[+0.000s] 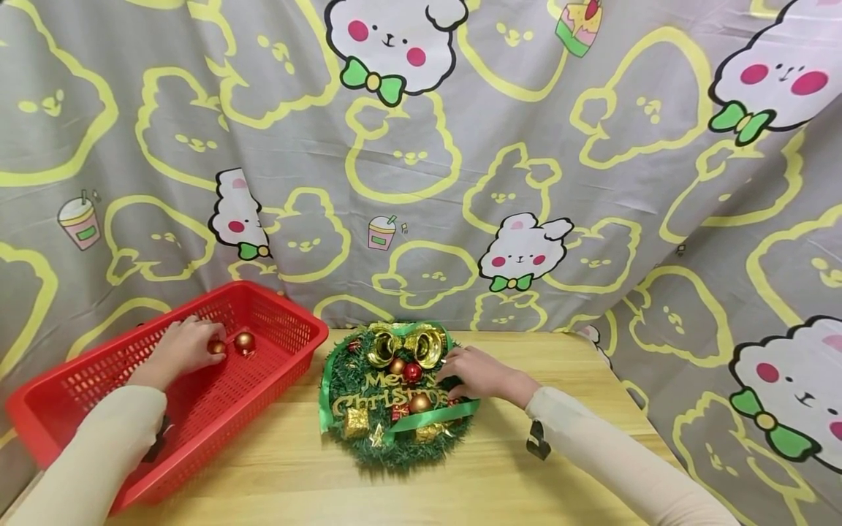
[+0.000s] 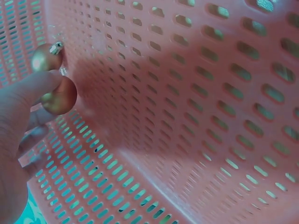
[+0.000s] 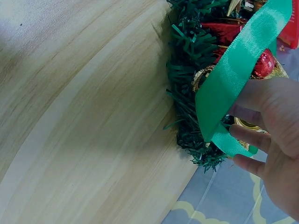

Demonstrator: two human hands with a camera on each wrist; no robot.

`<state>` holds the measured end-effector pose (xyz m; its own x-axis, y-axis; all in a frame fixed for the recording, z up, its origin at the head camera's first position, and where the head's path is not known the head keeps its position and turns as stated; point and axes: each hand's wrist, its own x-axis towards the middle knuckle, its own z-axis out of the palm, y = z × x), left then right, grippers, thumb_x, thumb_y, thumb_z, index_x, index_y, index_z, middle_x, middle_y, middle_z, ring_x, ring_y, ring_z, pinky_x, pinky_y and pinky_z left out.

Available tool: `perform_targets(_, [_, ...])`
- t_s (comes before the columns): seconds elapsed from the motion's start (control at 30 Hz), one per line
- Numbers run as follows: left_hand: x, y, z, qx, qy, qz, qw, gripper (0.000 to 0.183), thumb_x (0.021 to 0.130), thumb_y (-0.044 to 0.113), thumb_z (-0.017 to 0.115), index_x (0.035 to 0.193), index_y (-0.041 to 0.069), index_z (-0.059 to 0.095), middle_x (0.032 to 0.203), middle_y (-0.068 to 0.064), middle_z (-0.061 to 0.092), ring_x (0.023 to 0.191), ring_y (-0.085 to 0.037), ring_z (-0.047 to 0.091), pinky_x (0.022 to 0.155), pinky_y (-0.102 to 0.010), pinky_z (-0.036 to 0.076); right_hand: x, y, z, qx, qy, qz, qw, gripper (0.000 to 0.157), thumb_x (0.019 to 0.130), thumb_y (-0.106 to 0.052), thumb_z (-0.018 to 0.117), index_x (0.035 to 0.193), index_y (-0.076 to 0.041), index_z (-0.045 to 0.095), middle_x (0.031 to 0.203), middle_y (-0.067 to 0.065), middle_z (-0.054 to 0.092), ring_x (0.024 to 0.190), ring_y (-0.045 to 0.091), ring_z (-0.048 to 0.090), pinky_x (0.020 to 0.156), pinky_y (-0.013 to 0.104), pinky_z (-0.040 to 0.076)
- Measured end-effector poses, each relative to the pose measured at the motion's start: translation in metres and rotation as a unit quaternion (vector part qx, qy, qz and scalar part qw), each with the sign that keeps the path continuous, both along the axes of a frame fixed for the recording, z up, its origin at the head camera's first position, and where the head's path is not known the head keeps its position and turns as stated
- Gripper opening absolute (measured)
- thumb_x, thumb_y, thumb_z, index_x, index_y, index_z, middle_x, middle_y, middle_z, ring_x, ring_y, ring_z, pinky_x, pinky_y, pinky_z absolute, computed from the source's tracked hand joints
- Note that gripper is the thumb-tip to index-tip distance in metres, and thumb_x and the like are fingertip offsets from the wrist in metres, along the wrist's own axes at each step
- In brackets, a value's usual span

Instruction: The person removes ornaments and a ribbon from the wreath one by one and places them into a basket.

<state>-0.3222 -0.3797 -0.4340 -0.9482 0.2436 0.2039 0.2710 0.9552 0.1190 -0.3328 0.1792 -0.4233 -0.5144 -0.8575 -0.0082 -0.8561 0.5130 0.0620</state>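
Observation:
In the head view my left hand (image 1: 184,352) reaches into a red plastic basket (image 1: 289,321). Its thumb and fingers pinch a gold bauble (image 2: 60,95). Close beside that one lies a second gold bauble (image 1: 245,342) with a silvery cap. A green Christmas wreath (image 1: 401,456) lies on the table, decorated with gold bells (image 1: 429,349), "Merry Christmas" lettering, small baubles and gift boxes. My right hand (image 1: 483,374) rests at the wreath's right side, fingers loosely bent. The right wrist view has its fingers beside a green ribbon (image 3: 233,70); some fingertips are hidden there.
The light wooden table (image 1: 526,467) carries the basket on the left and the wreath in the middle. A grey patterned curtain (image 1: 421,219) hangs behind and along the right. The basket's raised slotted walls surround my left hand.

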Motion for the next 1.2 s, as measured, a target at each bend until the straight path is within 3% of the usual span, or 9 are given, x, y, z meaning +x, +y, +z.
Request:
perform_targets(0.33, [0.0028, 0.0038, 0.0007, -0.006, -0.020, 0.005, 0.9998, 0.025, 0.076, 0.017, 0.087, 0.089, 0.007, 0.068, 0.083, -0.007, 0.065, 0.086, -0.035, 0.053, 0.082, -0.063, 0.043, 0.0010, -0.0003, 0.0001, -0.001, -0.003, -0.002, 1.000, 0.035, 0.086, -0.027, 0.081, 0.119, -0.016, 0.076, 0.117, 0.000, 0.076, 0.122, 0.034, 0.062, 0.099, 0.050, 0.051])
perform_targets(0.83, [0.0035, 0.0022, -0.0009, 0.000, -0.019, 0.004, 0.9998, 0.028, 0.075, 0.020, 0.088, 0.091, 0.007, 0.069, 0.084, -0.007, 0.066, 0.086, -0.034, 0.054, 0.083, -0.064, 0.044, 0.0017, -0.0003, -0.0001, -0.001, -0.006, -0.009, 1.000, 0.035, 0.087, -0.028, 0.081, 0.119, -0.017, 0.076, 0.117, -0.001, 0.076, 0.123, 0.033, 0.062, 0.100, 0.049, 0.050])
perform_targets(1.2, [0.0024, 0.0036, 0.0071, 0.011, -0.026, 0.007, 0.9996, 0.032, 0.076, 0.024, 0.088, 0.095, 0.005, 0.071, 0.090, -0.012, 0.070, 0.086, -0.034, 0.055, 0.081, -0.061, 0.044, 0.0009, 0.0015, -0.0001, 0.000, -0.007, -0.002, 1.000, 0.035, 0.087, -0.029, 0.080, 0.120, -0.017, 0.076, 0.117, -0.001, 0.077, 0.123, 0.033, 0.062, 0.100, 0.049, 0.050])
